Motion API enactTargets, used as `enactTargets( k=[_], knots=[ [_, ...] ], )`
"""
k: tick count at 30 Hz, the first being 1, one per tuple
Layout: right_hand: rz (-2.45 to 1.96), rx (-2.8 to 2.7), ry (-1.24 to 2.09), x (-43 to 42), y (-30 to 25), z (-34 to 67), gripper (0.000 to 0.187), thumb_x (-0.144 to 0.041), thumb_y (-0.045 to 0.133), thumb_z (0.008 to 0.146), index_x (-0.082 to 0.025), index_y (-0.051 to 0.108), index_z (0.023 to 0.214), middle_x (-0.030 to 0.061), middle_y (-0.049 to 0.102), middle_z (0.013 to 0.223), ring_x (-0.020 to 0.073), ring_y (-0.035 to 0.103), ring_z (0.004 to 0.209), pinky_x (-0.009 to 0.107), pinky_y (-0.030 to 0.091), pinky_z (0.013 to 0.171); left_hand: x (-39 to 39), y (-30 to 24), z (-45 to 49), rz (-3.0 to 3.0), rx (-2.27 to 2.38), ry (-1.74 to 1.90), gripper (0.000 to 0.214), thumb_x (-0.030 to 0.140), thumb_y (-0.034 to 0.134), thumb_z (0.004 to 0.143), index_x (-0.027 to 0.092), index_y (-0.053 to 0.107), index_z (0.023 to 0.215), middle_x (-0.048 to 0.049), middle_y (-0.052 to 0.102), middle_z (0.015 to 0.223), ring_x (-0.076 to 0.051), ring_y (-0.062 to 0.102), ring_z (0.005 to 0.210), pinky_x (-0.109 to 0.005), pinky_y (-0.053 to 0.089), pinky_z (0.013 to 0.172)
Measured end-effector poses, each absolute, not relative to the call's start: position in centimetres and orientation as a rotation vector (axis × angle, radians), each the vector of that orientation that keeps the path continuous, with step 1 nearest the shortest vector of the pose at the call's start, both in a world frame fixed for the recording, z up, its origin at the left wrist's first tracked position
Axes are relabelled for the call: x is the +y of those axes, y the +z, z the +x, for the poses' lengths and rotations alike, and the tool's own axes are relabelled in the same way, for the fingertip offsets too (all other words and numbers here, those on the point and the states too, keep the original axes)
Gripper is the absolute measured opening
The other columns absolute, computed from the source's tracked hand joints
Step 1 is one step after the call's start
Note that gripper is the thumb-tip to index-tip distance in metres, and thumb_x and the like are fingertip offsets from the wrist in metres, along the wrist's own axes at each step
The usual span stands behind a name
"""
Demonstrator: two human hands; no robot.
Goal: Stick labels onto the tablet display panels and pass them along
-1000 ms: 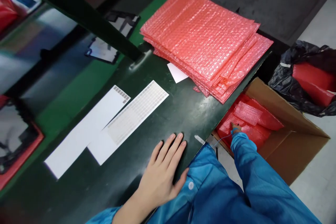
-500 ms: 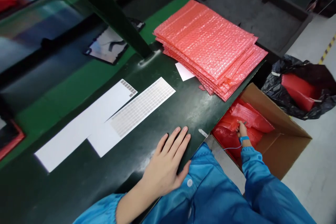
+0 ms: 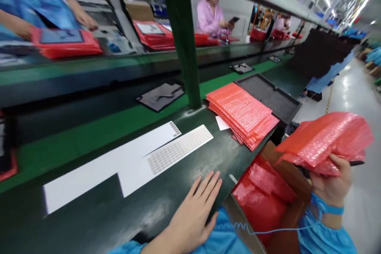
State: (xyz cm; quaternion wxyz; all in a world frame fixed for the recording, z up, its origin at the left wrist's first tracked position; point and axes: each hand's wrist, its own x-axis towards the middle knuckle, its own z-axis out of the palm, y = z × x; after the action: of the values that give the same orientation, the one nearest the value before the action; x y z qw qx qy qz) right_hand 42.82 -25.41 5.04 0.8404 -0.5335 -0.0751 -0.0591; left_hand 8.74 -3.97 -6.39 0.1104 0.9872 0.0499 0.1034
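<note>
My left hand (image 3: 195, 214) lies flat on the dark green bench top (image 3: 89, 210), fingers stretched out and together, holding nothing. My right hand (image 3: 331, 184) is raised at the right and grips a bundle of red bubble-wrap bags (image 3: 326, 141) from below. A blue wrist strap with a coiled cord sits on that wrist. Below it stands an open cardboard box (image 3: 287, 170) with more red bubble bags (image 3: 262, 194) inside. A flat stack of red bubble bags (image 3: 242, 115) rests on the bench at the right.
Two white label sheets (image 3: 143, 158) lie in front of my left hand. A green post (image 3: 181, 35) rises behind them, with a conveyor, a black tray (image 3: 269, 95) and dark panels beyond. Other people work across the line beside red stacks (image 3: 64, 45).
My right hand has come up out of the cardboard box with a bundle of red bubble bags. My view has tilted up toward the line. The left hand stayed flat on the bench.
</note>
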Motion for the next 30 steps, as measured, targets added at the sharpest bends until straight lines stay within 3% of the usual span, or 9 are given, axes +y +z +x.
enactTargets(
  k=[6, 11, 14, 17, 21, 25, 30],
  knots=[
    [-0.775, -0.470, 0.100, -14.3, 14.3, 41.9, 0.018, -0.012, 0.074, 0.068, -0.022, 0.061, 0.075, -0.0056, 0.065, 0.077, 0.0105, 0.066, 0.070, 0.022, 0.059, 0.067, -3.8, -6.6, 9.3, 2.699, 0.165, 0.068, 0.095, 0.025, 0.063, 0.088, 0.017, 0.026, 0.176, -0.0127, 0.012, 0.183, -0.039, 0.017, 0.170, -0.063, 0.023, 0.137],
    [-0.728, -0.596, 0.304, -7.4, 15.5, 44.9, 0.039, -0.021, 0.076, 0.072, -0.027, 0.039, 0.061, -0.0082, 0.040, 0.052, 0.0086, 0.039, 0.044, 0.023, 0.043, 0.044, -3.1, -6.5, 10.0, 2.579, 0.154, -0.016, 0.101, 0.026, 0.073, 0.080, 0.015, 0.034, 0.173, -0.0149, 0.015, 0.182, -0.042, 0.015, 0.169, -0.066, 0.019, 0.137],
    [-0.797, -0.565, 0.344, -4.7, 14.6, 47.6, 0.046, -0.029, 0.071, 0.080, -0.028, 0.029, 0.060, -0.0085, 0.031, 0.047, 0.0086, 0.030, 0.040, 0.024, 0.036, 0.040, -2.4, -6.0, 9.5, 2.532, 0.093, 0.001, 0.091, 0.032, 0.078, 0.081, 0.015, 0.047, 0.166, -0.0165, 0.026, 0.180, -0.042, 0.023, 0.168, -0.064, 0.024, 0.136],
    [-0.912, -0.498, 0.408, -3.0, 12.0, 48.8, 0.048, -0.031, 0.068, 0.083, -0.027, 0.026, 0.059, -0.0092, 0.026, 0.042, 0.0073, 0.026, 0.036, 0.021, 0.031, 0.036, -0.9, -5.0, 8.1, 2.487, 0.123, 0.251, 0.059, 0.032, 0.066, 0.096, 0.022, 0.060, 0.154, -0.0124, 0.050, 0.170, -0.032, 0.045, 0.160, -0.049, 0.041, 0.132],
    [-1.090, -0.406, 0.505, -2.5, 6.8, 48.3, 0.045, -0.028, 0.072, 0.081, -0.026, 0.033, 0.061, -0.0110, 0.031, 0.042, 0.0052, 0.024, 0.033, 0.016, 0.026, 0.032, 5.3, -2.8, 6.5, 2.390, 0.330, 0.705, 0.033, 0.025, 0.048, 0.104, 0.023, 0.075, 0.123, -0.0111, 0.078, 0.127, -0.021, 0.074, 0.117, -0.034, 0.060, 0.107],
    [-1.252, -0.322, 0.529, -3.5, 2.8, 47.7, 0.041, -0.034, 0.080, 0.080, -0.025, 0.042, 0.067, -0.0104, 0.040, 0.048, 0.0050, 0.031, 0.034, 0.014, 0.024, 0.029, 17.2, -0.7, 5.4, 2.263, 0.968, 0.806, 0.021, 0.032, 0.058, 0.094, 0.023, 0.077, 0.095, -0.0082, 0.080, 0.103, -0.025, 0.075, 0.099, -0.035, 0.060, 0.095],
    [-1.432, -0.292, 0.496, -6.0, 1.2, 47.2, 0.052, -0.046, 0.096, 0.069, -0.025, 0.049, 0.075, -0.0075, 0.048, 0.050, 0.0095, 0.045, 0.038, 0.016, 0.025, 0.030, 30.6, 1.7, 4.5, 2.118, 1.447, 0.794, 0.038, 0.037, 0.063, 0.093, 0.003, 0.069, 0.110, -0.0213, 0.075, 0.115, -0.038, 0.069, 0.115, -0.040, 0.054, 0.100]
  ],
)
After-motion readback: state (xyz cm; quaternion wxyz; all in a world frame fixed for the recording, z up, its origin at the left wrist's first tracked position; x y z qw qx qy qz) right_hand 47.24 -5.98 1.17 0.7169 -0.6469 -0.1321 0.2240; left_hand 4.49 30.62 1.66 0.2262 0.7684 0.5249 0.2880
